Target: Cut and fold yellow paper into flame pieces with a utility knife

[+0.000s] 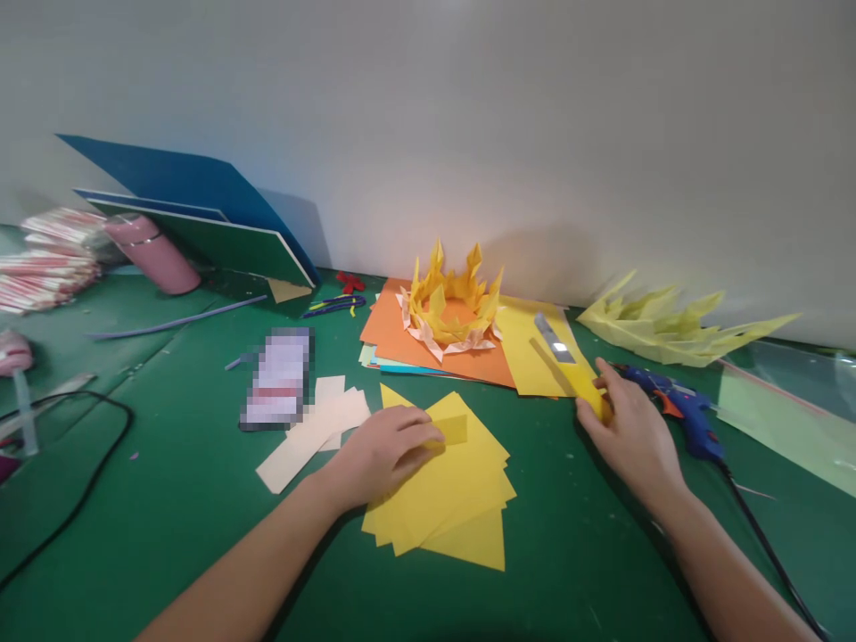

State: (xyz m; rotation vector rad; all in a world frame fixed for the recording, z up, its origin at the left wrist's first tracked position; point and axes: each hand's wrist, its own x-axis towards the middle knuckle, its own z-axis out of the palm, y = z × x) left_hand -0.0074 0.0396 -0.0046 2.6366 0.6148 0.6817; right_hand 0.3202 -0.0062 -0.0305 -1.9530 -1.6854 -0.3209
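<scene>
My right hand (632, 423) is closed round the handle of a yellow box cutter (588, 388), whose metal blade end points up and left over yellow paper. My left hand (384, 450) rests over a fanned stack of yellow paper sheets (461, 490). Its fingers are bent together on a small yellow paper strip (456, 430) at the top of the stack; the thumb is partly hidden. Beside this hand lie pale pink paper strips (308, 446). A blue glue gun (692, 415) with an orange trigger lies just right of my right hand.
A yellow-orange folded paper crown (455, 308) stands on orange paper (381, 325) at the back. Farther right lies a pale yellow folded paper piece (682, 325). A blurred phone (277, 379), a pink bottle (153, 254) and leaning boards (201, 236) occupy the left. Black cables cross both sides.
</scene>
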